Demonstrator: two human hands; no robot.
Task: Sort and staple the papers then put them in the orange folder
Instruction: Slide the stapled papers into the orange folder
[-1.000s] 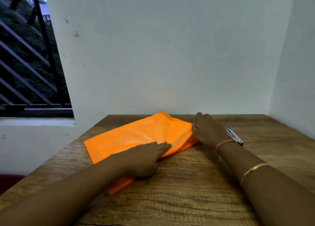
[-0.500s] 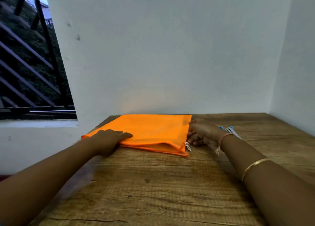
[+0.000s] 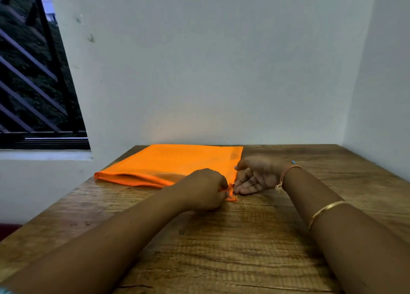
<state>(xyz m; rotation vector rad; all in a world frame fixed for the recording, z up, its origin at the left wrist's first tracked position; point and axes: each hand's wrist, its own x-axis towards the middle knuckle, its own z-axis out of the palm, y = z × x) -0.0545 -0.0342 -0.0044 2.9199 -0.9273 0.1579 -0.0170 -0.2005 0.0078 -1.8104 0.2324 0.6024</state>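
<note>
The left hand (image 3: 204, 189) pinches the orange folder (image 3: 177, 160) by its corner. The right hand (image 3: 257, 174) lies loose beside it, mostly hiding a blue thing (image 3: 293, 162).

A single head-worn camera looks forward and down, close over the table (image 3: 221, 249), with the orange folder (image 3: 177, 163) mid-frame and the wall (image 3: 210, 72) above.

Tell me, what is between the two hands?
The head view shows the near corner of the flat orange fabric folder, with its small zip pull, between the left hand and the right hand.
</note>
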